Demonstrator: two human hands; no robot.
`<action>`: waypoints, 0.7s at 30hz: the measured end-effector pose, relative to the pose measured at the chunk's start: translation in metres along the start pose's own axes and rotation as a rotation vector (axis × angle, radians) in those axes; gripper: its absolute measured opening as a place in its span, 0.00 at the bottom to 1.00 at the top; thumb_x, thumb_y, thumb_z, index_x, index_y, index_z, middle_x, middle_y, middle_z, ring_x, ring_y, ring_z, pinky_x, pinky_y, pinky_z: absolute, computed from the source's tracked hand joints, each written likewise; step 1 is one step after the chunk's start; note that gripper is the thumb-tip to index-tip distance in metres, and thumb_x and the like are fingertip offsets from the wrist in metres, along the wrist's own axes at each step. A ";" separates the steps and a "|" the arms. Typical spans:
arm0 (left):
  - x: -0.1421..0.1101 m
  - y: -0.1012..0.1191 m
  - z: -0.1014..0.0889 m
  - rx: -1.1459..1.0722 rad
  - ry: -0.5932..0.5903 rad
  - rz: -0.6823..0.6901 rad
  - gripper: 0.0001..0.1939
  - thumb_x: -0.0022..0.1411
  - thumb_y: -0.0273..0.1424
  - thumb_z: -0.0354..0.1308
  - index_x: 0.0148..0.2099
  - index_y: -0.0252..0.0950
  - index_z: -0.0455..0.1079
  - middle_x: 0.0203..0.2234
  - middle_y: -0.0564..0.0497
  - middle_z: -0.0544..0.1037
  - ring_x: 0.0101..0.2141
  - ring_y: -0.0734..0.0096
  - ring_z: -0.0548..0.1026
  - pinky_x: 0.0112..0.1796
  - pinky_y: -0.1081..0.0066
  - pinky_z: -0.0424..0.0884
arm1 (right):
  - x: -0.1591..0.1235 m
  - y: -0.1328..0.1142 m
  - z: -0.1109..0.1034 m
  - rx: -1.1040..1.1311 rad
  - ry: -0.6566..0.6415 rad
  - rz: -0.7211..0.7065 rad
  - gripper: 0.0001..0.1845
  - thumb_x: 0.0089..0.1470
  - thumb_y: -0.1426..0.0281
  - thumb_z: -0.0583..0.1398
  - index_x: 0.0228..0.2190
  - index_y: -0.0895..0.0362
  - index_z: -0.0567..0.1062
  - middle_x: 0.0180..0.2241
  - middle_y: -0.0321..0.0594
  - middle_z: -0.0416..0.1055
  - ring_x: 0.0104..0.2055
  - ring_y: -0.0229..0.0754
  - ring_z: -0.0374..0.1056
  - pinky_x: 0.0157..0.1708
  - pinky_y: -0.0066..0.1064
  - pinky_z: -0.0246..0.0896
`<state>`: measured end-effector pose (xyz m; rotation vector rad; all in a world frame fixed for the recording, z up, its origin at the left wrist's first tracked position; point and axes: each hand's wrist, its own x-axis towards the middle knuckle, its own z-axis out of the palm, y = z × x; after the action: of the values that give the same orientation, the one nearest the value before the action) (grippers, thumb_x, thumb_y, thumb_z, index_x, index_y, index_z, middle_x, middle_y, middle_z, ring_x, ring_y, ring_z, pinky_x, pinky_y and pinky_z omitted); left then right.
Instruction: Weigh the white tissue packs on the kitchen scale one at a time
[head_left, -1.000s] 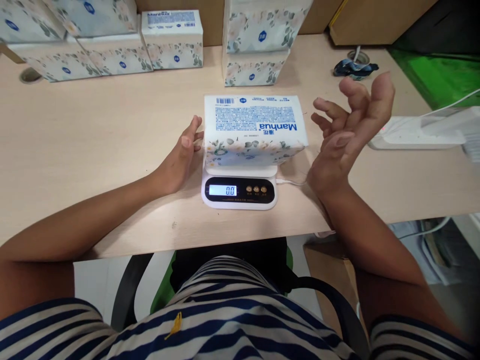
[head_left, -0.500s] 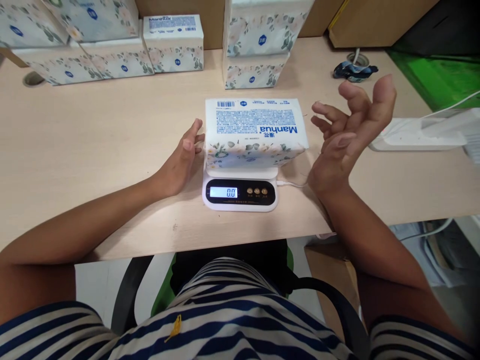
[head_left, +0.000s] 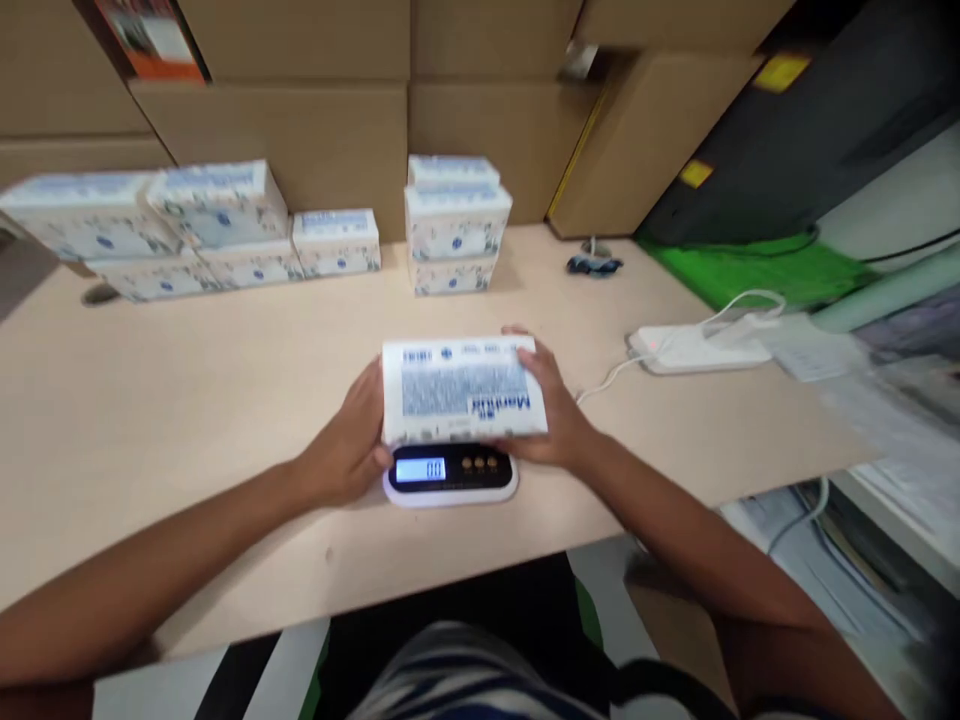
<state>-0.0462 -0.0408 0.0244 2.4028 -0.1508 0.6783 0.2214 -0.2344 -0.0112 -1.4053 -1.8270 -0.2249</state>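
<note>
A white Manhua tissue pack with blue print and a flowered lower edge sits over a small white kitchen scale, hiding its platform. The lit display reads about 0.0, beside three gold buttons. My left hand is pressed against the pack's left end, thumb near the display. At the opposite end, my right hand wraps around the pack, with fingertips over its far right corner. Whether the pack rests on the platform or is slightly raised, I cannot tell.
Several tissue packs are stacked at the back left, and another stack stands behind the scale. Cardboard boxes line the back. On the right lie a white power strip, its cable and a small dark-blue object.
Both hands, spread apart beside the pack before, have closed in on its two ends. The pack's top face has tilted a little, and the camera view has lifted to show more of the back.
</note>
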 end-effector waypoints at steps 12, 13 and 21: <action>-0.040 -0.030 0.014 0.243 0.069 -0.330 0.48 0.83 0.60 0.40 0.89 0.39 0.35 0.85 0.36 0.48 0.84 0.34 0.44 0.79 0.32 0.57 | 0.037 0.039 -0.005 -0.413 0.412 -0.175 0.44 0.57 0.59 0.75 0.68 0.38 0.64 0.67 0.51 0.61 0.69 0.64 0.72 0.55 0.58 0.85; -0.042 -0.036 0.016 0.225 0.072 -0.406 0.48 0.82 0.61 0.39 0.88 0.36 0.38 0.85 0.35 0.49 0.84 0.34 0.45 0.79 0.32 0.57 | 0.044 0.051 -0.009 -0.382 0.380 -0.047 0.43 0.57 0.57 0.75 0.67 0.39 0.64 0.67 0.52 0.62 0.69 0.64 0.72 0.54 0.58 0.85; -0.021 -0.021 0.009 -0.014 0.054 -0.506 0.52 0.79 0.66 0.37 0.86 0.32 0.47 0.82 0.33 0.58 0.80 0.34 0.60 0.78 0.33 0.60 | 0.078 0.093 -0.023 -0.007 -0.305 0.648 0.49 0.63 0.50 0.68 0.78 0.50 0.61 0.77 0.54 0.63 0.65 0.56 0.77 0.60 0.49 0.81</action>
<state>-0.0547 -0.0309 -0.0032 2.2700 0.4582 0.4966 0.3088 -0.1563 0.0273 -2.0347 -1.4914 0.3308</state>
